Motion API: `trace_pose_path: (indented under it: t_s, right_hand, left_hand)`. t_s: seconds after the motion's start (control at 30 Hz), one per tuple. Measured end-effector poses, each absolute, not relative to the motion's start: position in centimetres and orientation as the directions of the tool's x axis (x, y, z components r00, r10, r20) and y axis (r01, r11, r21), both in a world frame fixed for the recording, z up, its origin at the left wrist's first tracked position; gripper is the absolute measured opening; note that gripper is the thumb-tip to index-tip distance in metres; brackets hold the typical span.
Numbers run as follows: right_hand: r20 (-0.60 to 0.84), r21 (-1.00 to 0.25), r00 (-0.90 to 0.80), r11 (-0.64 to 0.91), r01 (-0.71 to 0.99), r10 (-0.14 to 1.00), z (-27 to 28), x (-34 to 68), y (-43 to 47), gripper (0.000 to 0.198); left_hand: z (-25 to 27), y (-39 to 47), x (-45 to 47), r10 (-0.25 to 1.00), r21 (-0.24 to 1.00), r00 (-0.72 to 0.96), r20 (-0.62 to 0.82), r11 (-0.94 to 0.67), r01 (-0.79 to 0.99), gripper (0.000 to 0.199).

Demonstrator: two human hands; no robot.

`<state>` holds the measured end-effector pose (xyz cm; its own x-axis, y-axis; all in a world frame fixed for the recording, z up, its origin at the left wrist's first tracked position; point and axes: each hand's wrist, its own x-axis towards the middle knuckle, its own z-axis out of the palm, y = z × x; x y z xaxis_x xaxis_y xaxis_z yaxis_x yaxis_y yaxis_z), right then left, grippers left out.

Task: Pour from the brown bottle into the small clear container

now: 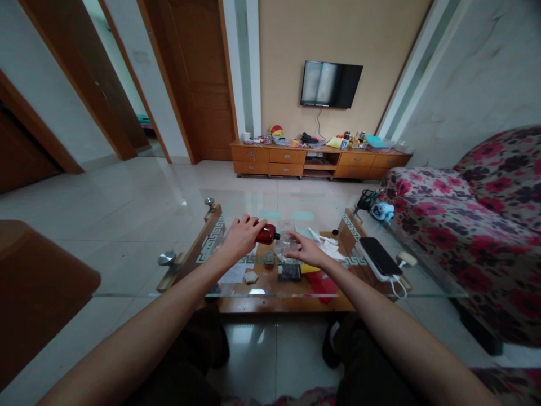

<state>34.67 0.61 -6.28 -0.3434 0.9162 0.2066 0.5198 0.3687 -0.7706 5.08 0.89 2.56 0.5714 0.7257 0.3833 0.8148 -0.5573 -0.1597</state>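
Observation:
My left hand point(242, 235) is closed around a reddish-brown bottle point(266, 233) over the glass coffee table point(139, 286). The bottle lies tipped nearly on its side, its dark neck pointing right. That neck is close to a clear container point(287, 241), whose exact shape is hard to make out. Curved around the container's right side are the fingers of my right hand point(307, 250). Whether any liquid runs from the bottle cannot be seen. A small round black object point(335, 232) lies to the right, beyond crumpled white tissues point(332, 247).
On the table's right are a phone point(375, 255) and a white device with a cable point(391, 277). A black packet point(289, 272) and a pale lump point(251, 277) show near the front. A floral sofa point(439, 211) stands right; a low wooden cabinet point(287, 161) is across the room.

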Motion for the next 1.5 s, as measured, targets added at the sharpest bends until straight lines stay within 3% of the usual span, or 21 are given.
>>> trace_pose_path:
  t_s: [1.5]
  right_hand:
    - [0.19, -0.775, -0.343, 0.355, 0.523, 0.92, -6.02, 34.66, 0.48, 0.09]
  left_hand:
    - [3.05, 0.74, 5.35, 0.729, -0.17, 0.571, 0.378, -0.552, 0.816, 0.062]
